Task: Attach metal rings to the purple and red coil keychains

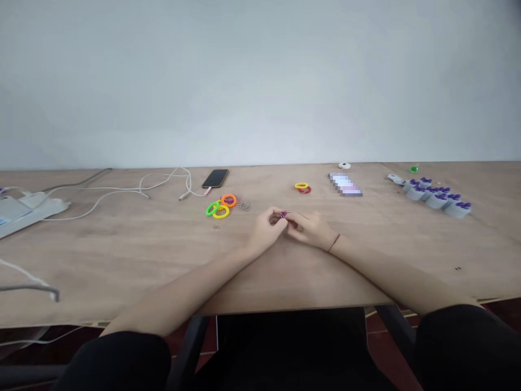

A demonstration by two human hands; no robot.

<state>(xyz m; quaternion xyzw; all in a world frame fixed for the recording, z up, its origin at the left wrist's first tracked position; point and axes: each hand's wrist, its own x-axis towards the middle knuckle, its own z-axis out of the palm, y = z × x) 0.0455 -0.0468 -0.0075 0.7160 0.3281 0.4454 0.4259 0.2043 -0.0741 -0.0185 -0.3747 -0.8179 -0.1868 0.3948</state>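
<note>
My left hand (266, 229) and my right hand (309, 228) meet at the middle of the plywood table (260, 271). Their fingertips pinch a small purple object (284, 215), possibly a ring, though it is too small and too covered to tell. To the left of my hands lies a heap of coiled plastic bands (220, 207) in green, orange and yellow, with a small bunch of metal rings (243, 205) beside it. Beyond my fingers, a yellow and a red coil band (302, 188) lie together.
A black phone (215, 178) lies at the far edge, wired to a white cable (163, 187). A pixelated flat item (345, 184) lies right of centre. Several grey cups with purple tops (435, 195) stand at the right. A white power strip (28, 213) sits at the left.
</note>
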